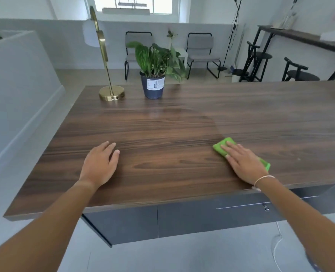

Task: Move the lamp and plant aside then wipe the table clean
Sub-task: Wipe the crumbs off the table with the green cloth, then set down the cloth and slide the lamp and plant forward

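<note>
A dark wood table (pixel 182 122) fills the middle of the view. At its far left corner stands a brass lamp (pixel 111 92) with a round base and a thin tilted stem. Just right of it sits a leafy green plant (pixel 154 75) in a dark pot with a white label. My right hand (pixel 243 160) lies flat on a green cloth (pixel 220 147), pressing it onto the table near the front edge. My left hand (pixel 101 163) rests palm down on the bare wood, fingers loosely apart, holding nothing.
Under the table's front edge are dark grey drawers (pixel 202 218) with a small key. A white partition (pixel 19 85) runs along the left. Two grey chairs (pixel 201 50) stand behind the table, with black stools (pixel 259 59) and a high shelf at the right.
</note>
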